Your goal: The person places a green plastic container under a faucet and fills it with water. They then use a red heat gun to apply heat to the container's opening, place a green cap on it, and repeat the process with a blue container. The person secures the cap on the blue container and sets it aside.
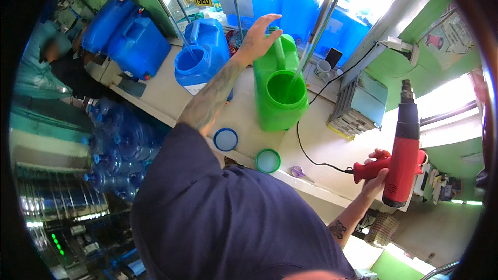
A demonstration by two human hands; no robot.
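Observation:
A green plastic jug (268, 116) stands on the counter with its wide mouth uncovered and a metal tube slanting into it. My left hand (258, 39) is raised by the jug's handle and its small green cap, fingers spread; whether it touches the cap I cannot tell. To its left is a blue plastic jug (212, 62), its wide mouth uncovered, with another tube in it. My right hand (377, 175) grips the handle of a red heat gun (402, 163), whose nozzle points away from me. A blue lid (225, 139) and a green lid (268, 160) lie near the counter's front edge.
Purple-handled scissors (298, 172) lie near the front edge. The heat gun's black cord (307, 155) crosses the counter to a wall outlet. A stacked drawer unit (362, 101) and a mug (322, 69) stand right of the jugs. Blue containers (136, 46) and another person (66, 58) are at left.

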